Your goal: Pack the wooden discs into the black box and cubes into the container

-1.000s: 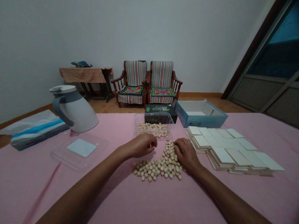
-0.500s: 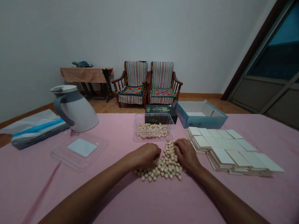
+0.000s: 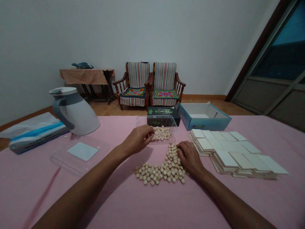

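My left hand [image 3: 139,137] is raised at the front left of a clear plastic tub [image 3: 173,135]. Its fingers are bent together in a pinch; whatever they hold is hidden. Inside the tub lie many small pale wooden cubes [image 3: 162,133]. A loose pile of the same cubes [image 3: 170,170] spreads over the pink cloth in front of me, narrowing towards the tub. My right hand [image 3: 189,156] rests on the cloth along the pile's right side, loosely cupped, with the thumb apart and the fingertips by the cubes.
Stacked white square tiles [image 3: 234,152] stand to the right. Behind are a black box [image 3: 164,116] and an open blue box [image 3: 207,122]. On the left are a clear lid [image 3: 82,152], a white and grey jug [image 3: 79,114] and a soft tissue pack [image 3: 39,135].
My left hand has lifted off the pile and moved forward to the tub, uncovering cubes on the pile's left side. My right hand has stayed in place.
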A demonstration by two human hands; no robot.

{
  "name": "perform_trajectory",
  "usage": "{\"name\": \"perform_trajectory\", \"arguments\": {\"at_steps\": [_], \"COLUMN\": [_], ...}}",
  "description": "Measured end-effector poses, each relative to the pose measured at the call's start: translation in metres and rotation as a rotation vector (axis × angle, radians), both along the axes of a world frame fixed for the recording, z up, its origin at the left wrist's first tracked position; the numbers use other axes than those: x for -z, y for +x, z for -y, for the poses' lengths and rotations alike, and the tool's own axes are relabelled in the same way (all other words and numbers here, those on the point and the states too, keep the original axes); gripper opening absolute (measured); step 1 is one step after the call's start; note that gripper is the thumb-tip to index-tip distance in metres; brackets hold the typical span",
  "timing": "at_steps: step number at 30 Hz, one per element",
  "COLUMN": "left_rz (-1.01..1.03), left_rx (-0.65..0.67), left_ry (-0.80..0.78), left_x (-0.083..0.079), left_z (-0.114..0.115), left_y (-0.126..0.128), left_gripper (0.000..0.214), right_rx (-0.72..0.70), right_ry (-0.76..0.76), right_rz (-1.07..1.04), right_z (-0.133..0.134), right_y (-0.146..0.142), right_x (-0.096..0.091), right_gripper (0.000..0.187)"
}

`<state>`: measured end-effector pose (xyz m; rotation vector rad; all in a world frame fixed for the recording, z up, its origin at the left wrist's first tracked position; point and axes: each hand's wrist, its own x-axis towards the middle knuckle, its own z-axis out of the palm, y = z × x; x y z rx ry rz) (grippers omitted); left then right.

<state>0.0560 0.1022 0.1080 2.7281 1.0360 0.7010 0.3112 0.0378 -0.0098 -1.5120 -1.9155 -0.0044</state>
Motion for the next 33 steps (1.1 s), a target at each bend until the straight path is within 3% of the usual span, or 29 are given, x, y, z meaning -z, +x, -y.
{"name": "perform_trajectory", "arguments": {"at_steps": [2,4,9,15,18,22,28,30,33], "left_rz": [-0.178,-0.316,-0.449,-0.484,-0.495,-0.323,0.104,0.122,-0.071], "left_rx": [0.167,0.247,0.250,0.250,0.235,0.228,-0.064,-0.059,0.104], "left_ry": [-0.135,-0.243,-0.362,-0.304,-0.257,-0.130,0.151,0.125,-0.061], "left_x": [0.003,0.005,0.021,0.037,0.031,0.011,-0.011,-0.009,-0.002], "left_z": [0.009,0.016,0.027,0.029,0.028,0.015,-0.012,-0.012,-0.002], "left_y": [-0.005,-0.009,-0.010,-0.001,0.000,-0.001,-0.003,-0.006,-0.014], "left_gripper": [0.017,0.021,0.019,0.019,0.012,0.011,0.015,0.015,0.012], "right_rx": [-0.003,-0.011,-0.010,-0.001,0.000,-0.004,0.002,0.002,0.000], "right_ry": [0.002,0.004,-0.007,-0.008,-0.011,-0.005,0.000,-0.001,-0.007], "right_rz": [-0.003,-0.006,-0.013,-0.015,-0.010,-0.004,0.001,0.003,0.008], "right_z": [0.000,0.000,0.000,0.002,0.001,-0.001,0.000,0.000,0.000], "right_y": [0.000,0.000,-0.001,-0.002,-0.001,0.000,-0.001,-0.001,-0.001], "right_x": [0.000,0.001,0.000,-0.002,-0.001,0.001,0.000,0.000,-0.001], "right_gripper": [0.013,0.013,0.014,0.014,0.014,0.014,0.014,0.014,0.014]}}
